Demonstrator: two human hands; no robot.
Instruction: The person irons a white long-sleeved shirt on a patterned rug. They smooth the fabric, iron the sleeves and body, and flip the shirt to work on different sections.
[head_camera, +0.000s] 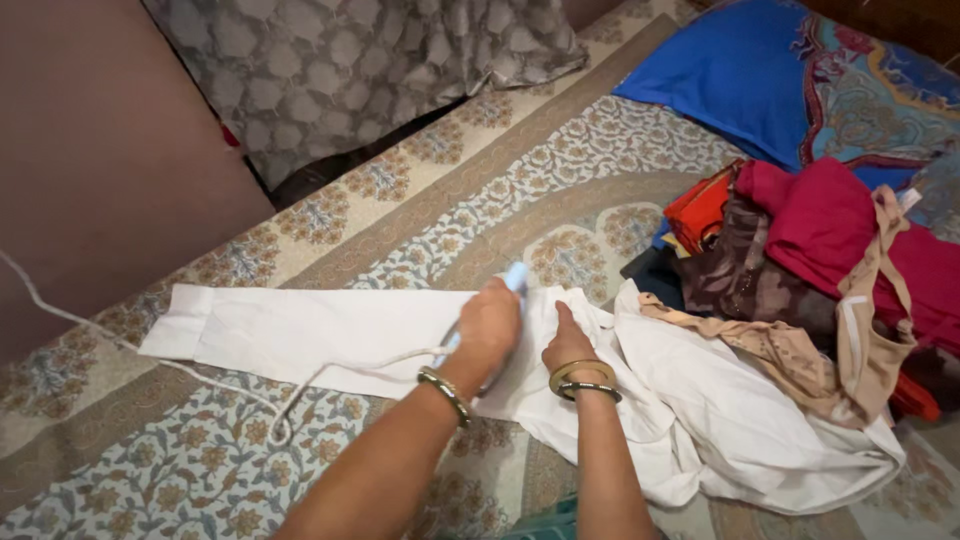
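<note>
A white garment (330, 335) lies on a patterned floral bedspread (500, 190), one long part stretched out flat toward the left, the rest bunched in folds to the right. The left hand (488, 325) is closed around the handle of a light blue clothes iron (512, 280), which rests on the flat cloth; its white cord (250, 395) trails off to the left. The right hand (566, 340) lies open, fingers pressing the fabric just beside the iron. Both wrists wear bangles. A heap of red, brown and beige clothes (800, 270) sits to the right, near a blue pillow (760, 70).
</note>
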